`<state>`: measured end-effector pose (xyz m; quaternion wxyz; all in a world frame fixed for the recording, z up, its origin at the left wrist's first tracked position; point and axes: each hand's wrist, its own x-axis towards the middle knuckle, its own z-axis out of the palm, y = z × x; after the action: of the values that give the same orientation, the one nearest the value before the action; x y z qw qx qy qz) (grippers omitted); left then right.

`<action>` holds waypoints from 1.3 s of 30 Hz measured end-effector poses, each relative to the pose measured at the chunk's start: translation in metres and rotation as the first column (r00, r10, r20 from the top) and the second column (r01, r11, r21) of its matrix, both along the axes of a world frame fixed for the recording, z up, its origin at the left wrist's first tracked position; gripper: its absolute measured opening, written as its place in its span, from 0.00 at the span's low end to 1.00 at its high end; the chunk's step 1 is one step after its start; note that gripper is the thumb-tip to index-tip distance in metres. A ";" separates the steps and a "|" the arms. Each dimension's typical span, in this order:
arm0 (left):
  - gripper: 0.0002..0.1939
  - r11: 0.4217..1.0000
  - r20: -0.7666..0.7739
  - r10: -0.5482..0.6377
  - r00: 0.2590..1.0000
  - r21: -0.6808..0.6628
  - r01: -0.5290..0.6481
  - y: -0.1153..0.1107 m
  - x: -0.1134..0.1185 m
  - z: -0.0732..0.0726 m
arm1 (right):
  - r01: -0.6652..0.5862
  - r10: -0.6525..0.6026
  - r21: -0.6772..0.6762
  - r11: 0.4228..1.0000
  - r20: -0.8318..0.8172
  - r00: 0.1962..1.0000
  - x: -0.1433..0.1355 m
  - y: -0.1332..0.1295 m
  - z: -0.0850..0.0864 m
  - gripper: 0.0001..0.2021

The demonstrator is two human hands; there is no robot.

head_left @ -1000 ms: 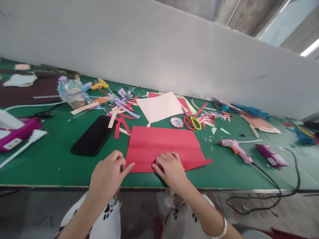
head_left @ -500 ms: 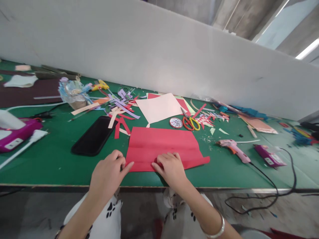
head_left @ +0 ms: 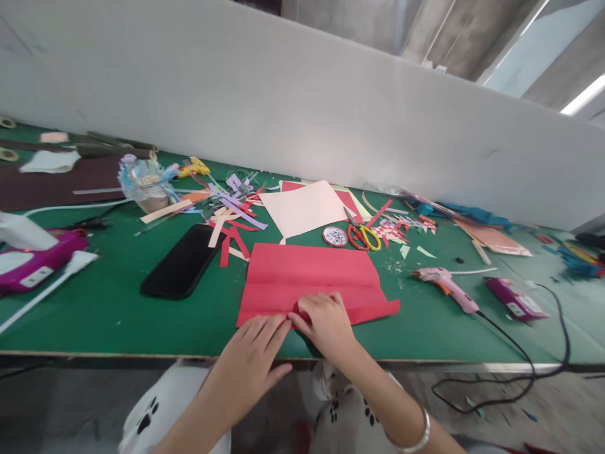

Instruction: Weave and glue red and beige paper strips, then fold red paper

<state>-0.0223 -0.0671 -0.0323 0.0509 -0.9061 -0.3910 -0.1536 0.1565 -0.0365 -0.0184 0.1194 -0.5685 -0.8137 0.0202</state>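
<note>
A sheet of red paper (head_left: 312, 268) lies at the table's front, with creases running across it and its near edge curled up at the right. My right hand (head_left: 326, 321) grips that folded near edge with fingers bent and thumb underneath. Right beside it, my left hand (head_left: 258, 347) lies over the near edge with fingers stretched out and the thumb held apart; its fingertips meet my right thumb. The paper under both hands is partly hidden.
Behind the red paper lie a pale pink sheet (head_left: 305, 208), a round tin (head_left: 334, 236) and scissors (head_left: 363, 234). A black phone (head_left: 182, 261) and paper strips (head_left: 231, 236) are left. A pink glue gun (head_left: 449, 287) with its cord and a purple power strip (head_left: 515, 299) sit right.
My left hand has moved right from the paper's left corner to beside my right hand, its fingers straightening out flat. My right hand stays on the folded edge. The view shifted slightly.
</note>
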 end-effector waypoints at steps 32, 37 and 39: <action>0.31 0.996 -0.056 0.006 0.998 0.093 -0.001 -0.016 -0.014 -0.008 | 0.004 -0.004 -0.008 1.000 0.003 1.000 -0.001 -0.001 0.002 0.11; 0.32 0.992 -0.063 0.011 0.998 0.129 -0.002 -0.015 -0.014 -0.008 | 0.005 -0.005 -0.010 1.000 0.004 1.000 -0.001 -0.001 0.003 0.11; 0.33 0.991 -0.064 0.021 0.998 0.135 -0.012 -0.015 -0.013 -0.009 | 0.004 -0.004 -0.009 1.000 -0.001 1.000 -0.001 -0.001 0.003 0.11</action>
<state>-0.0352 -0.0822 -0.0411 0.1259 -0.9018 -0.3853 -0.1497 0.1559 -0.0378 -0.0159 0.1174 -0.5707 -0.8124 0.0238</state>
